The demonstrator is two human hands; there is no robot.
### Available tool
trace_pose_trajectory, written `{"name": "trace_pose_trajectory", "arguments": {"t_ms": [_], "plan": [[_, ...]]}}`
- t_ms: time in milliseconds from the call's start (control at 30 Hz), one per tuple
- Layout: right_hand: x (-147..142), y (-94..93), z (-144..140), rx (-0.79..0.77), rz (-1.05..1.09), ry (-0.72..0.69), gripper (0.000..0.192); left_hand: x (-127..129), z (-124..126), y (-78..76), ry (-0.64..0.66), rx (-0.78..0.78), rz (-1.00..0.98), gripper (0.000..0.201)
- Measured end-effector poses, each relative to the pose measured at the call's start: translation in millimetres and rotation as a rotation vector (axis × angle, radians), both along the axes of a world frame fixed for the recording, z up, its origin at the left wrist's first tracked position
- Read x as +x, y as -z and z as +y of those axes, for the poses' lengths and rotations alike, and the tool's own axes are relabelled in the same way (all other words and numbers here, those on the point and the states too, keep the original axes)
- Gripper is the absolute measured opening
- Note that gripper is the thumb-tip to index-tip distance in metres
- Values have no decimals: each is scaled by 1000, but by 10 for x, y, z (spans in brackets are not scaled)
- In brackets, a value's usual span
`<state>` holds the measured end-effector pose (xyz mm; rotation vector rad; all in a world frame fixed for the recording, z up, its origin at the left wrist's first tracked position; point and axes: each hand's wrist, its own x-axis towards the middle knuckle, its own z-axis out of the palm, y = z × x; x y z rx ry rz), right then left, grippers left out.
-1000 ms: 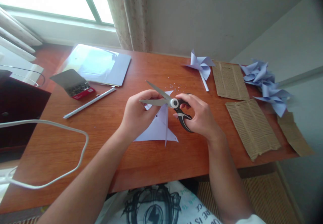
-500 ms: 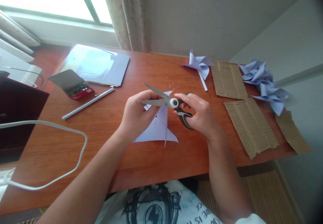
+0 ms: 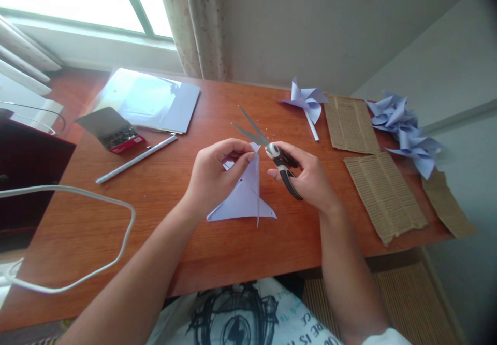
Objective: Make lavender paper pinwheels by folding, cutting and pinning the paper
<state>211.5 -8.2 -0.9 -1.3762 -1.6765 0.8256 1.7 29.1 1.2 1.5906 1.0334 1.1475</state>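
My right hand (image 3: 308, 176) grips the black handles of a pair of scissors (image 3: 267, 148). The blades are parted and point up and to the left, above the table. My left hand (image 3: 215, 174) pinches the upper corner of a pale lilac paper sheet (image 3: 244, 195) that is cut into triangular flaps and lies on the wooden table (image 3: 174, 231). The scissor pivot sits just right of the pinched paper corner.
A finished lilac pinwheel (image 3: 306, 101) lies at the back. More pinwheels (image 3: 407, 130) sit at the right edge beside corrugated cardboard pieces (image 3: 384, 195). On the left are a paper pad (image 3: 149, 99), a box of pins (image 3: 112, 130), a white rolled stick (image 3: 135, 158) and a white cable (image 3: 97, 231).
The scissors have swung from lying level across my left hand to pointing up and away, clear of my left fingers. My left hand still pinches the paper.
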Motion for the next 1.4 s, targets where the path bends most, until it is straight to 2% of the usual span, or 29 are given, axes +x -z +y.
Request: {"name": "trace_pose_trajectory", "arguments": {"t_ms": [100, 200, 300, 400, 467, 567, 667, 833, 1000, 1133, 1300, 1400], "plan": [[-3, -45, -1, -225, 238, 6, 50, 3, 5, 7, -8, 0, 16, 9], [29, -70, -11, -425, 455, -81, 44, 3, 8, -7, -35, 0, 38, 6], [65, -51, -27, -519, 623, -157, 42, 3, 12, -20, -56, -5, 58, 3], [63, -24, -33, -564, 697, -149, 44, 0, 14, -24, -63, -8, 66, 3], [30, -22, -27, -527, 684, -109, 44, -1, 13, -24, -66, -5, 66, 3], [-59, -31, -2, -359, 589, 21, 41, 7, -1, -26, -73, 1, 72, 3], [-164, -23, 18, -205, 500, 137, 46, 37, -36, -25, -75, 9, 84, 4], [-302, 57, -6, -103, 426, 100, 58, 116, -105, -8, -85, 44, 127, 5], [-346, 130, -14, -68, 364, 164, 45, 143, -124, 27, -59, 59, 148, 6], [-336, 74, 3, -108, 403, 208, 39, 139, -122, 68, -24, 62, 126, 5], [-330, 19, -7, -167, 415, 184, 38, 137, -124, 81, 17, 74, 78, 12], [-341, 30, -12, -178, 413, 155, 40, 134, -125, 55, 17, 82, 87, 9]]}}
